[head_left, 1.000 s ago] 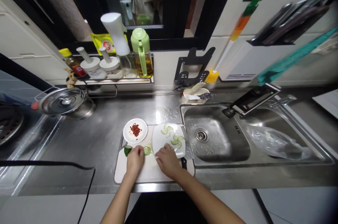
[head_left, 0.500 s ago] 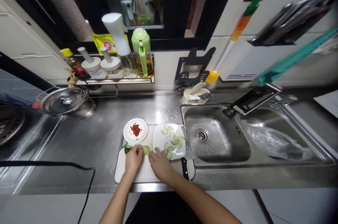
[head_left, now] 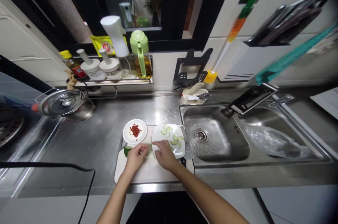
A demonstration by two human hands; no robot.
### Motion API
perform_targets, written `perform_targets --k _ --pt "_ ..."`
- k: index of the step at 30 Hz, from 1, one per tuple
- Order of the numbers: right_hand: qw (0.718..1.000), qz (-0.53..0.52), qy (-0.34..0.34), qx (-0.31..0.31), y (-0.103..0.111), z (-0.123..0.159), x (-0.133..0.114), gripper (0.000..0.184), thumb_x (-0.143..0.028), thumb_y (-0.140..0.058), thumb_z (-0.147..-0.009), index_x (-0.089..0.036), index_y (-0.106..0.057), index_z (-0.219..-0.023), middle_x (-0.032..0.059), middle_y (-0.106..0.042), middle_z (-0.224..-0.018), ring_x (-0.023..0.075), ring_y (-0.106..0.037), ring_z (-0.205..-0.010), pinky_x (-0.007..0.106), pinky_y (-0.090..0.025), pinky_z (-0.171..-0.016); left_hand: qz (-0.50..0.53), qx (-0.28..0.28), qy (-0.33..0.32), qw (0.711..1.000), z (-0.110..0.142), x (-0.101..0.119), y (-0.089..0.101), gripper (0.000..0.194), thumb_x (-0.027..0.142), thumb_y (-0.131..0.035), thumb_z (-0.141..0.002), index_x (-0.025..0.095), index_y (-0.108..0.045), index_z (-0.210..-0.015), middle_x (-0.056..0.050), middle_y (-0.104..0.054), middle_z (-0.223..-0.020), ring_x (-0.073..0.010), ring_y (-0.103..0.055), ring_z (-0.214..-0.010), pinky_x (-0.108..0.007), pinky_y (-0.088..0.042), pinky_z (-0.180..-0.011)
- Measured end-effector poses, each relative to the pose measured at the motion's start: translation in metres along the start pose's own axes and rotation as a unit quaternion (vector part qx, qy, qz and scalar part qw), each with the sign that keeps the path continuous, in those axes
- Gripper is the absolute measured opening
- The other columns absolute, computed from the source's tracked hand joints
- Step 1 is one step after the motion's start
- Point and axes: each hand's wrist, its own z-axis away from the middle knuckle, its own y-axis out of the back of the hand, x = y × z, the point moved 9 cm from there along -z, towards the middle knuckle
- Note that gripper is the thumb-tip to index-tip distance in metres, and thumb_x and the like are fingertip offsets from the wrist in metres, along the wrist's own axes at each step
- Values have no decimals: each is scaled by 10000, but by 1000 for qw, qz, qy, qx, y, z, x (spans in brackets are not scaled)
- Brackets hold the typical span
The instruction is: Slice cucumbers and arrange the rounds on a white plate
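My left hand (head_left: 137, 157) is above the white cutting board (head_left: 155, 174), its thumb and fingertips pinched together. What they hold, if anything, is too small to make out. Beside those fingertips lie pale cucumber slices (head_left: 149, 148), partly hidden. A dark green cucumber end (head_left: 127, 151) rests on the board left of that hand. Over the lower left part of a white square plate (head_left: 157, 133) is my right hand (head_left: 167, 156), its index finger stretched leftward. Thin cucumber slices (head_left: 177, 141) lie in curved groups on the plate; my right hand covers some of them.
A round white dish (head_left: 126, 136) with chopped red bits stands at the board's back left. The black knife handle (head_left: 183, 161) shows beside the plate. To the right is a steel sink (head_left: 216, 143); a lidded pot (head_left: 81, 109) and a condiment shelf (head_left: 118, 82) are behind, left.
My right hand moved left off the plate toward the cucumber slices, then back over the plate's lower left, covering the lower slice group and most of the knife handle. My left hand shifted slightly right.
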Motion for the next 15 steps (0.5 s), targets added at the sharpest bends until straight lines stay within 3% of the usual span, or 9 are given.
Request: perform_targets --k 3,6,9,15 --pt "997 -68 -30 -28 6 -9 8 417 -118 -510 -749 -198 -616 -1145 61 -633 -1087 203 -489 -1079 331 -392 -918 43 -47 2 998 1 3 -14 294 388 -609 -721 144 -708 -853 -14 -646 -684 -111 -532 -611 -215 -398 -601" --pt "993 -85 -29 -70 7 -16 8 277 -132 -528 -748 -214 -689 -957 20 -682 -943 180 -555 -970 316 -380 -919 72 -76 16 994 2 4 -23 310 405 -627 -714 140 -712 -852 -8 -632 -661 -105 -512 -594 -208 -368 -570" --pt "992 -82 -43 -88 10 -19 11 163 -152 -540 -758 -197 -692 -792 3 -691 -807 158 -586 -828 295 -404 -855 109 -82 39 990 1 2 -28 325 420 -659 -687 135 -707 -834 -15 -641 -686 -106 -520 -614 -205 -364 -572" --pt "988 -101 -54 -104 17 -18 12 131 -178 -546 -765 -181 -677 -765 3 -689 -799 131 -595 -752 239 -430 -715 247 -77 146 955 4 -13 -41 429 501 -703 -652 125 -672 -856 -11 -631 -686 -77 -539 -602 -175 -364 -550"
